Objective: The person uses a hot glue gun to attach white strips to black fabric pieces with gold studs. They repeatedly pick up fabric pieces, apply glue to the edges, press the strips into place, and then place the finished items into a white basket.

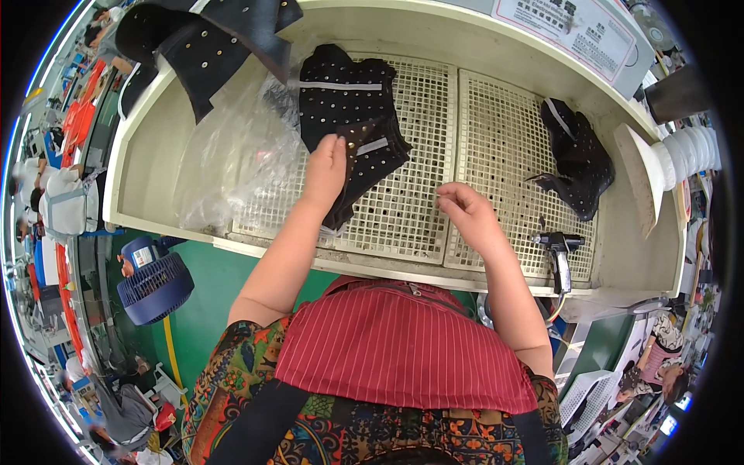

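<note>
My left hand [326,167] grips the edge of a dark studded piece [361,164], its thumb and fingers closed on it. This piece has rows of small metal studs and a pale strip. Just behind it another black studded piece [341,89] with a pale strip lies on the grate. My right hand [470,215] hovers over the middle of the grate, apart from the pieces, with fingers curled in toward the thumb. Whether anything small is pinched there is hidden. A black and silver air gun [559,252] sits near the front right edge, beyond my right hand.
A cream tray-like bench [163,174] has two plastic grates [422,155]. Crumpled clear plastic [232,167] lies at left. More black pieces [213,54] overhang the back left; one black piece [577,155] rests at right. A funnel duct [659,163] stands right, a blue fan [155,279] left.
</note>
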Demonstrator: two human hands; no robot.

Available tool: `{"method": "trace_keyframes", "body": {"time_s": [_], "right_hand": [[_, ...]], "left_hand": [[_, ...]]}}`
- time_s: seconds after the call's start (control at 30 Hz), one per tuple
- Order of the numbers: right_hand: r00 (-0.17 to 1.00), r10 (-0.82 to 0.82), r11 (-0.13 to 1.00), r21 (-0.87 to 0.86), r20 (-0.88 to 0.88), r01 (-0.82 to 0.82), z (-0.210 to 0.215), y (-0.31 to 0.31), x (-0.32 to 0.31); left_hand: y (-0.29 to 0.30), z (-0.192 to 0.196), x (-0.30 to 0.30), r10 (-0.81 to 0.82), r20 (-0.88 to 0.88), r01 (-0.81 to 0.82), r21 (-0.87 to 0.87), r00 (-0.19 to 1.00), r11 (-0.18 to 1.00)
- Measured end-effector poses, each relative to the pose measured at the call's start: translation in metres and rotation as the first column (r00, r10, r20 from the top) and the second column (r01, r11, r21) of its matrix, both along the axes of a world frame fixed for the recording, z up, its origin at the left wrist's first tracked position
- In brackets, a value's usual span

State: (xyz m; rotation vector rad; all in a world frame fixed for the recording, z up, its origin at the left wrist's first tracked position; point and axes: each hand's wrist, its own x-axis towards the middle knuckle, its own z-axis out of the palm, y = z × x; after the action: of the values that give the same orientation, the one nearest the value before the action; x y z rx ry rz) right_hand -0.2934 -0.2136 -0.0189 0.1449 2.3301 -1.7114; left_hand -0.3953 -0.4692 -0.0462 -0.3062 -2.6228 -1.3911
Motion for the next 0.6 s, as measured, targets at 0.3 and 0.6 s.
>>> {"method": "trace_keyframes", "body": {"time_s": [0.3,0.6], "right_hand": [[0.890,-0.047,0.622,-0.684,0.454,0.382,-0.011,0.003,-0.069],[0.951,-0.279,0.868,-0.387,0.137,0.310,-0.007,0.019,-0.111]], "left_hand": [[0.060,0.064,0.055,-0.526,-0.073,0.515,-0.131,0.847,0.847],[0.099,0.048,0.088,-0.649,-0.033,0.631,-0.205,0.760,0.749]]}}
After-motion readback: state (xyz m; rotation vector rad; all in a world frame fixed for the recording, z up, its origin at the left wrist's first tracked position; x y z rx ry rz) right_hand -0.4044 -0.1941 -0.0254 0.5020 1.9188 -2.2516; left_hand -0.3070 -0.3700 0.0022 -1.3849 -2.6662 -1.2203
